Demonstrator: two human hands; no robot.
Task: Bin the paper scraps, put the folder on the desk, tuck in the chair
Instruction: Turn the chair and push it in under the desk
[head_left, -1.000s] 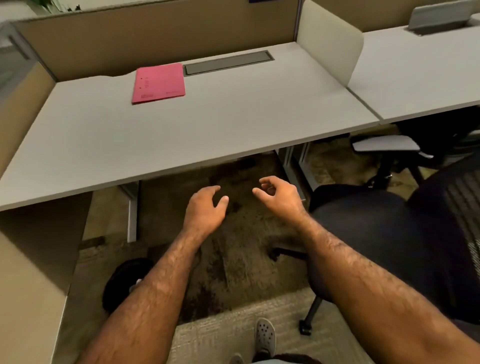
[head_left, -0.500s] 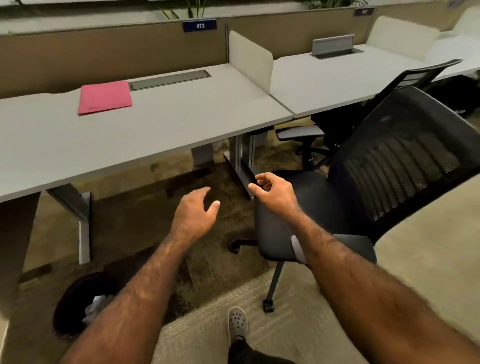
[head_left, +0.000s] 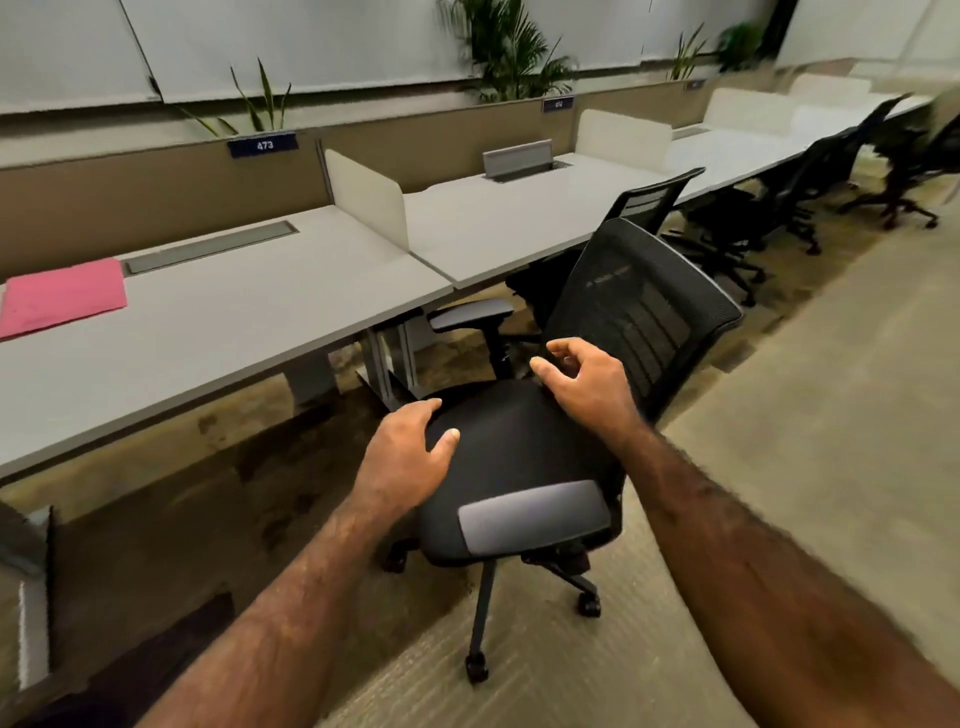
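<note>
Both relaxed, empty: left hand (head_left: 402, 462) and right hand (head_left: 587, 387) over chair (head_left: 519, 457).

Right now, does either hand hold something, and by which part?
Nothing is held. The left hand and the right hand hang open over the chair seat; whether they touch it cannot be told.

Long row of partitioned desks (head_left: 519, 218), carpet (head_left: 779, 415).
</note>
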